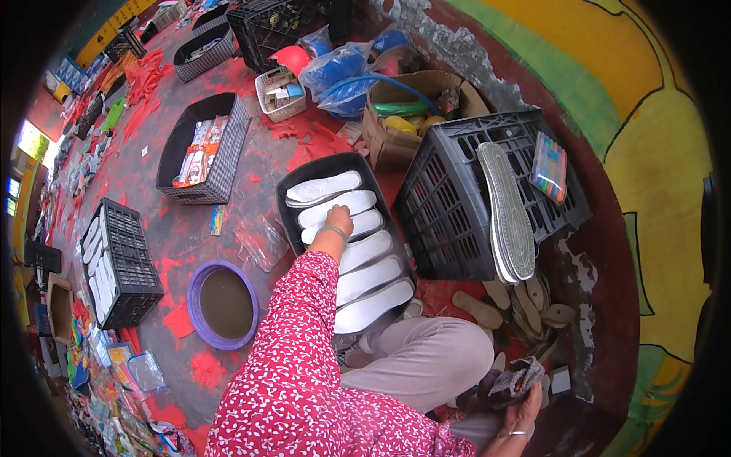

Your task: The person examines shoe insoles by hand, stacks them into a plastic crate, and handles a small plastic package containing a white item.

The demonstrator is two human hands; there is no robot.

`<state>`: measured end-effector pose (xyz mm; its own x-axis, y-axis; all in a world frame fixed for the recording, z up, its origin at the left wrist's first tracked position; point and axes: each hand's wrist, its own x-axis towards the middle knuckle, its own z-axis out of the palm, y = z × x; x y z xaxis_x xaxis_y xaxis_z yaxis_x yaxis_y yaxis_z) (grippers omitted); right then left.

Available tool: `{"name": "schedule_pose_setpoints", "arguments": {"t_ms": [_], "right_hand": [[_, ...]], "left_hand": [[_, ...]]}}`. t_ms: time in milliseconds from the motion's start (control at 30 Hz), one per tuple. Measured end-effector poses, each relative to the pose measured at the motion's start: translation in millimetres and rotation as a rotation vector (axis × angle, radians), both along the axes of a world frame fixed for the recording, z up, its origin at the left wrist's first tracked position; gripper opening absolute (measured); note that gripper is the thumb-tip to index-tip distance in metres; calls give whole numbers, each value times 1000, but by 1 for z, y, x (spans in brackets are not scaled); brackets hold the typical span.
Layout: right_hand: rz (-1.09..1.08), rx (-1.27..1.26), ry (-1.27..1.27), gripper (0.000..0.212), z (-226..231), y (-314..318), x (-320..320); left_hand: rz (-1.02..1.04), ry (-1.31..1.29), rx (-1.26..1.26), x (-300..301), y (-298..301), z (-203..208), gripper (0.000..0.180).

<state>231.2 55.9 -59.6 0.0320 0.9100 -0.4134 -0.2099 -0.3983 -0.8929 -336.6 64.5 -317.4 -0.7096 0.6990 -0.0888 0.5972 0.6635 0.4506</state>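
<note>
Fingers curled, the left hand [339, 221] touches white insoles [359, 202] in a dark bin [386, 217] — grip unclear. Their long axes run left to right across it — the right hand [525, 411] clasps dark fabric [519, 378].

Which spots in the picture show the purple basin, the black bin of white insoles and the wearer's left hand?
Purple basin [193, 305]: head view, left side of its rim.
Black bin [370, 179]: head view, inner wall, upper right.
Left hand [339, 219]: head view, back of the hand.
</note>
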Motion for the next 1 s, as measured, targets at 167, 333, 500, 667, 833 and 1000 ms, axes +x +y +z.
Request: {"name": "schedule_pose_setpoints", "arguments": {"t_ms": [167, 333, 500, 667, 833, 1000], "right_hand": [[-38, 11, -65, 22, -2, 1, 3], [-2, 42, 2, 26, 10, -5, -11], [26, 18, -16, 25, -3, -4, 8], [110, 45, 7, 23, -16, 1, 20], [100, 44, -30, 26, -10, -2, 15], [75, 45, -49, 29, -13, -2, 16]], "left_hand": [[308, -52, 372, -14, -32, 5, 12], [685, -179, 493, -52, -105, 18, 20], [83, -3, 269, -11, -122, 48, 32], [-213, -42, -338, 39, -95, 72, 57], [-189, -113, -413, 45, -78, 60, 52], [-199, -48, -403, 52, -81, 50, 50]]}}
